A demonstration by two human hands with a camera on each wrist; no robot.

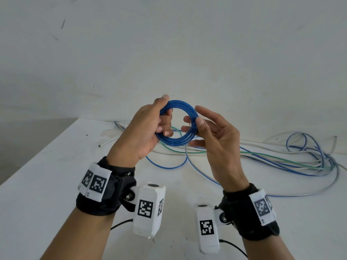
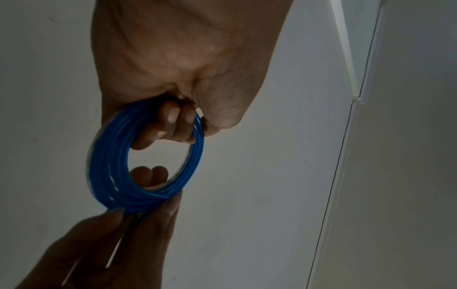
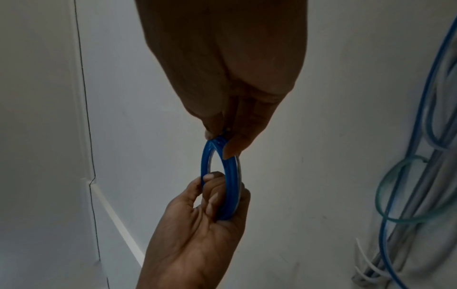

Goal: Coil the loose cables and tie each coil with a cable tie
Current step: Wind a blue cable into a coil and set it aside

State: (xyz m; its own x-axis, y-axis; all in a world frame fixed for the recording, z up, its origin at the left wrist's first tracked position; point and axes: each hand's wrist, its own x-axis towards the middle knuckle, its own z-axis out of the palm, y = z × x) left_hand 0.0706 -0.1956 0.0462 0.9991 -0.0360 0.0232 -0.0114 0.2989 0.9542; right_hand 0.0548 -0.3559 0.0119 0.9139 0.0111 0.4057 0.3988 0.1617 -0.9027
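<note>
Blue cable coil [image 1: 176, 122] is up in the air between both hands, ring facing me. Left hand [image 1: 144, 132] has its fingers curled through one side; right hand [image 1: 212, 136] pinches the opposite rim. Loose cables [image 1: 281, 162] lie on the table [image 1: 47, 175] below, off to the right.

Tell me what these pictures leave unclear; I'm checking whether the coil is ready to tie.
- Blue coil: its left arc is covered by the left hand in the head view, so a loose end cannot be traced.
- Cable tie: a pale strip at the right hand fingers, too small to identify in the head view; both wrist views are too dark.
- Loose cables: tangled on the table; their count is unclear.
</note>
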